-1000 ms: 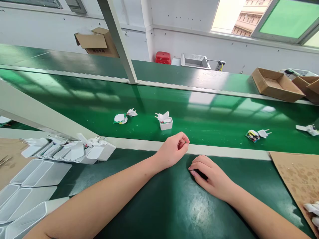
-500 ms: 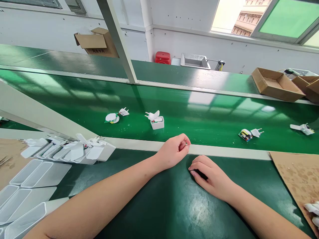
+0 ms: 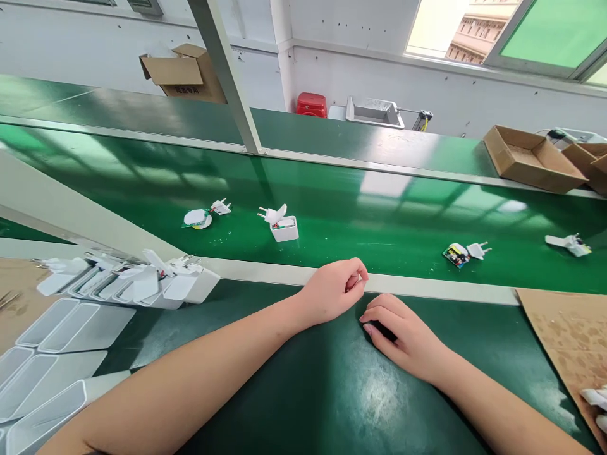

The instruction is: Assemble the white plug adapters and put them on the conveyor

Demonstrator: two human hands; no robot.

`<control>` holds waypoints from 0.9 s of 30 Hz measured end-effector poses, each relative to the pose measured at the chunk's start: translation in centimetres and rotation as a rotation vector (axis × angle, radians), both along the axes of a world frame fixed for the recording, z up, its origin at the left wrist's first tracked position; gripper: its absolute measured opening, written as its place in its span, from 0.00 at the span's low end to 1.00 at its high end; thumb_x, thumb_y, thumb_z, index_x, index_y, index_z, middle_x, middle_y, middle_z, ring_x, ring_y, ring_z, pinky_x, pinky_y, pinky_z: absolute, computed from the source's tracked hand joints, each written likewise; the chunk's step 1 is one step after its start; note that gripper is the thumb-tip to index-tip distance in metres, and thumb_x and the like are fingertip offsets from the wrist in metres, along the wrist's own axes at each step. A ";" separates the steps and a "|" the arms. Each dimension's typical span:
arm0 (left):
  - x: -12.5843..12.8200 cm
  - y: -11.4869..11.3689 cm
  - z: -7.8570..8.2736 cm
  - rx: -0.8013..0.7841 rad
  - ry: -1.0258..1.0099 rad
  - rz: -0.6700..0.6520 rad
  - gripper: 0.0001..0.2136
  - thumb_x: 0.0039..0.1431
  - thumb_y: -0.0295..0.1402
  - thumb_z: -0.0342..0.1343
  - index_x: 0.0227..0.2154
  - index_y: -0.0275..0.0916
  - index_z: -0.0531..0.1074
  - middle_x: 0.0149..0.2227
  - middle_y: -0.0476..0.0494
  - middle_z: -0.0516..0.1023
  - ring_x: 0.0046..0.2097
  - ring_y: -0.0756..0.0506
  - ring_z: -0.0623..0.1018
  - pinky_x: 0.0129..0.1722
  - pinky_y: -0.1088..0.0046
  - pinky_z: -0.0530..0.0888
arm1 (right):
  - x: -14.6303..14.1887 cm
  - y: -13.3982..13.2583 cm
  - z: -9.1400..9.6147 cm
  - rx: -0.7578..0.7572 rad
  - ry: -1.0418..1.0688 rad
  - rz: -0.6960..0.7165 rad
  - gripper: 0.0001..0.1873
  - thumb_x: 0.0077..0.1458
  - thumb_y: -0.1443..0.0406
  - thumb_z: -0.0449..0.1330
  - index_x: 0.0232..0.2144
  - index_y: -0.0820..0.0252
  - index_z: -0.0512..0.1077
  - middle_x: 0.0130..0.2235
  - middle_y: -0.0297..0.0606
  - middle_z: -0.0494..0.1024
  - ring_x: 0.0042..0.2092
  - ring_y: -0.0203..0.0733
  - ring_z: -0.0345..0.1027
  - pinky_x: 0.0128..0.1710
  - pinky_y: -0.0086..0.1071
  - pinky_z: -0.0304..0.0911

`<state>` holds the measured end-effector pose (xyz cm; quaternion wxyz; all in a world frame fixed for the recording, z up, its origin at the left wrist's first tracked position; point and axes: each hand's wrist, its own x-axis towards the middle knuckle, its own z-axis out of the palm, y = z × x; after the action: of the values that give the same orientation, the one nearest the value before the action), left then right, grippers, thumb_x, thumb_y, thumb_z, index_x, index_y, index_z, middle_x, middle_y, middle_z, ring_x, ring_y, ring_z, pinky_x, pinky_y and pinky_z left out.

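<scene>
Two bare hands pause at a factory assembly bench beside a green conveyor belt [image 3: 360, 234] that crosses the frame, with a second green belt [image 3: 142, 110] beyond it, a window [image 3: 554, 31] at upper right and a cardboard carton [image 3: 184, 76] at upper left. A shallow cardboard tray [image 3: 533, 158] sits at upper right. Plug adapter parts lie well apart along the near belt: at center, a white plug piece [image 3: 274, 215] rests tilted on a white housing [image 3: 284, 229] with a circuit board inside, the only set shown together. To its left, a round board [image 3: 196, 218] lies beside a loose plug piece [image 3: 220, 206]; at right, a printed board [image 3: 456, 255] lies beside another plug piece [image 3: 477, 250]. At left, a row of white housings [image 3: 165, 284] stands on the bench edge, their flaps raised, above flat white trays [image 3: 85, 325]. The left hand [image 3: 332, 291] sits at the cream belt rail [image 3: 427, 284], fingers curled in toward the thumb; whether they pinch anything cannot be told. The right hand [image 3: 403, 335] lies on the dark green bench [image 3: 327, 392], fingers pressed together over a dark patch that cannot be made out.
</scene>
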<state>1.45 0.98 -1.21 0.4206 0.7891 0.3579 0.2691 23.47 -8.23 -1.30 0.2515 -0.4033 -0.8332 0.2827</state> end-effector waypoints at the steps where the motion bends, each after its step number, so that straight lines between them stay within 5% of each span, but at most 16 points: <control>1: 0.0 0.0 0.0 0.021 0.013 -0.006 0.02 0.68 0.30 0.55 0.38 0.42 0.70 0.27 0.55 0.65 0.32 0.49 0.69 0.33 0.72 0.66 | 0.0 0.0 0.0 -0.001 0.000 -0.001 0.09 0.73 0.69 0.57 0.50 0.52 0.73 0.47 0.42 0.79 0.49 0.48 0.73 0.50 0.44 0.74; 16: 0.5 -0.3 -0.3 0.281 0.202 -0.116 0.03 0.68 0.28 0.55 0.38 0.42 0.73 0.37 0.47 0.81 0.39 0.44 0.77 0.36 0.67 0.68 | 0.0 0.1 0.0 0.009 -0.012 -0.012 0.10 0.71 0.69 0.58 0.51 0.51 0.74 0.48 0.43 0.80 0.50 0.49 0.75 0.50 0.45 0.76; 27: 0.6 -0.4 -0.4 0.327 0.223 -0.139 0.04 0.69 0.28 0.54 0.38 0.42 0.73 0.39 0.47 0.82 0.41 0.43 0.77 0.38 0.65 0.69 | 0.0 0.1 0.1 0.016 -0.015 -0.019 0.11 0.71 0.69 0.58 0.51 0.51 0.74 0.47 0.43 0.80 0.49 0.50 0.76 0.49 0.45 0.76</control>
<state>2.02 0.54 -1.57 0.2621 0.8945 0.2985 0.2053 23.50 -8.11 -1.24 0.2509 -0.4113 -0.8334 0.2707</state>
